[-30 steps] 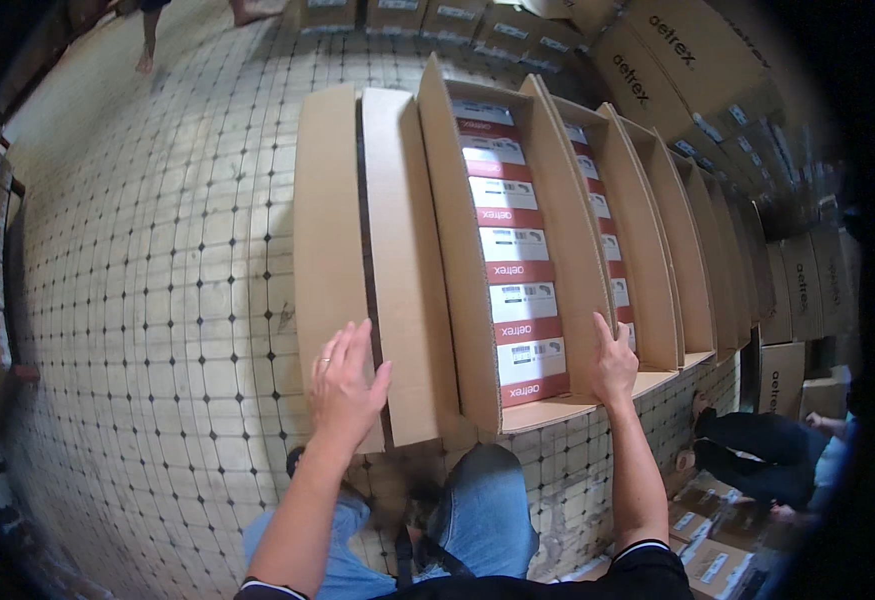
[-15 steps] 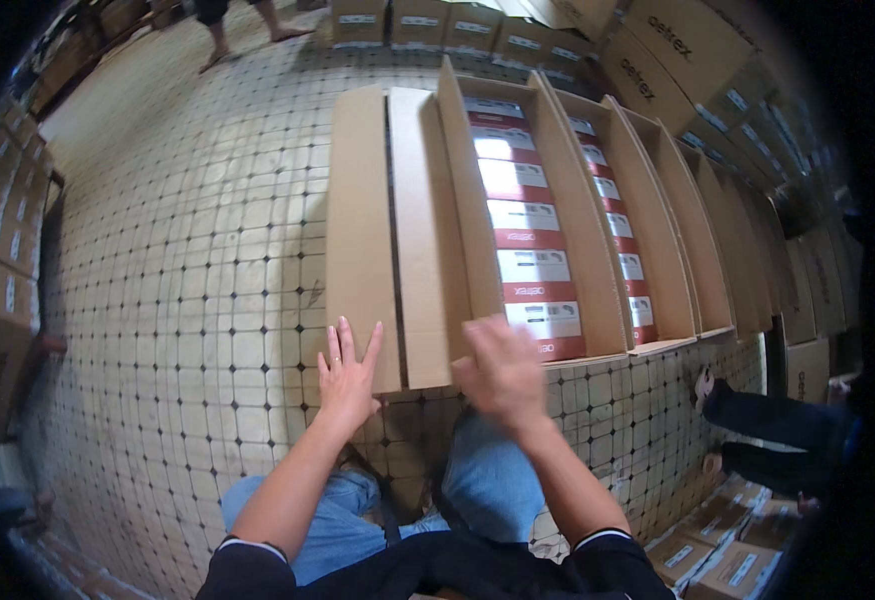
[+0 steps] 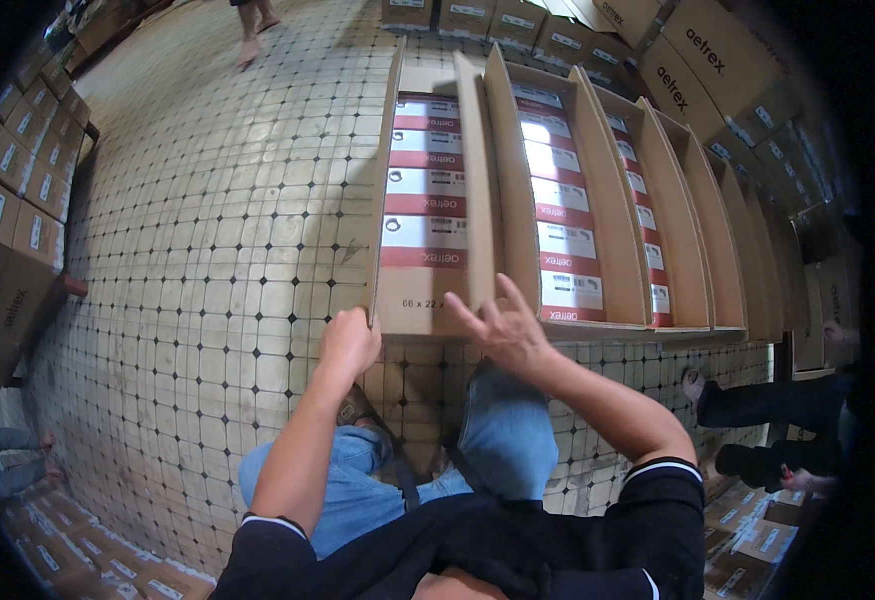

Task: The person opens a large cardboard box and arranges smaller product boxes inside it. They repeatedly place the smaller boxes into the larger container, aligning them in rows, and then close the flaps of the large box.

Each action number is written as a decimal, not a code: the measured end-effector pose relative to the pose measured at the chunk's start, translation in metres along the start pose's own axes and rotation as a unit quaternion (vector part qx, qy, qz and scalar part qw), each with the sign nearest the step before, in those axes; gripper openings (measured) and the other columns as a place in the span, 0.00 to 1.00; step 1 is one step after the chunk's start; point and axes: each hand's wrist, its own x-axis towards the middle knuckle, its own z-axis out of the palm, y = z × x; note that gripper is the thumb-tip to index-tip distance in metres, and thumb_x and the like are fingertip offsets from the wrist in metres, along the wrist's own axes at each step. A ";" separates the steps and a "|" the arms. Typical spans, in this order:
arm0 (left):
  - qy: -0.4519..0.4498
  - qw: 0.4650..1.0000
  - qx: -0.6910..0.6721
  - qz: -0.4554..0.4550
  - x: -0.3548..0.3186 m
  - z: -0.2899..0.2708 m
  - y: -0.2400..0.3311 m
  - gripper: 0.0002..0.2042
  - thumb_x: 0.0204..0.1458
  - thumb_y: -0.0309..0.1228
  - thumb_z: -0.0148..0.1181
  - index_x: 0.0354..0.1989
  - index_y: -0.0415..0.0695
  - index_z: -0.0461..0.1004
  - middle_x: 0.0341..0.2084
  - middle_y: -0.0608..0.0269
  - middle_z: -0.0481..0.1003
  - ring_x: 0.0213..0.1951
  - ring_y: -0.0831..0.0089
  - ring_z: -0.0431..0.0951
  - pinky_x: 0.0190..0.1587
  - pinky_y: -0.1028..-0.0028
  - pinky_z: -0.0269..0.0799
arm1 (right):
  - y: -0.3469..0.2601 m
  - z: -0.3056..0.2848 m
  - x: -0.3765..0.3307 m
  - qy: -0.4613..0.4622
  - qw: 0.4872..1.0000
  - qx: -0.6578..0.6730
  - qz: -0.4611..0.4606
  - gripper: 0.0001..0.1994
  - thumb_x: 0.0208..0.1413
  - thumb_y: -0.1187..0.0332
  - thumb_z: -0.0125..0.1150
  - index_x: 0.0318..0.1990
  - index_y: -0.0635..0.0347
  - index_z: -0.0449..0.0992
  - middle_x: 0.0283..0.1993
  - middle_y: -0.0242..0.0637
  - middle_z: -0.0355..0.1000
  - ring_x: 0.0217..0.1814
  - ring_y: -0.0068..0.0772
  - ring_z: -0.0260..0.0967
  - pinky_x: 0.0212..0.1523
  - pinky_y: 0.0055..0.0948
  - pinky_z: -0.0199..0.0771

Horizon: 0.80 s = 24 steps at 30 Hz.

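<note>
The nearest long brown carton has its left flap [image 3: 385, 190] and right flap [image 3: 477, 190] standing up. Between them lies a row of red-and-white shoe boxes [image 3: 424, 190], partly covered at the near end by a short end flap [image 3: 412, 312]. My left hand [image 3: 350, 343] is closed on the near corner of the left flap. At the near end of the right flap, my right hand [image 3: 505, 325] is open with its fingers apart; whether it touches the flap I cannot tell.
To the right stand several open cartons in a row, including a carton of shoe boxes [image 3: 565, 230]. Stacked cartons [image 3: 32, 170] rise at the left, with more cartons [image 3: 702, 70] at the back right. Other people's legs [image 3: 772, 410] show at the right, far left and top.
The carton's two long flaps went from lying closed to standing up, exposing the shoe boxes. My left hand closed on a flap; my right hand moved down slightly. The view shifted.
</note>
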 end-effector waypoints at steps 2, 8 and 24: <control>0.015 1.000 -0.016 -0.002 0.000 -0.007 0.000 0.19 0.59 0.41 0.53 0.33 0.33 0.78 0.31 0.35 0.78 0.37 0.41 0.80 0.45 0.50 0.75 | 0.019 -0.005 -0.019 0.039 0.995 0.086 0.039 0.25 0.57 0.65 0.57 0.63 0.51 0.65 0.29 0.33 0.70 0.34 0.29 0.72 0.57 0.47 0.65; 0.184 0.983 0.005 0.020 0.014 -0.065 0.024 0.24 0.60 0.48 0.50 0.30 0.37 0.80 0.22 0.40 0.78 0.29 0.43 0.80 0.36 0.51 0.76 | 0.095 -0.031 -0.006 0.232 0.952 0.151 0.127 0.04 0.49 0.68 0.63 0.31 0.50 0.74 0.22 0.30 0.70 0.25 0.35 0.72 0.31 0.40 0.70; 0.351 0.923 0.027 0.156 0.119 -0.193 0.116 0.21 0.58 0.49 0.55 0.26 0.44 0.82 0.19 0.51 0.79 0.25 0.54 0.81 0.30 0.57 0.75 | 0.245 -0.109 0.084 0.212 0.919 0.132 0.305 0.14 0.63 0.58 0.46 0.45 0.48 0.78 0.42 0.38 0.79 0.45 0.41 0.78 0.47 0.42 0.76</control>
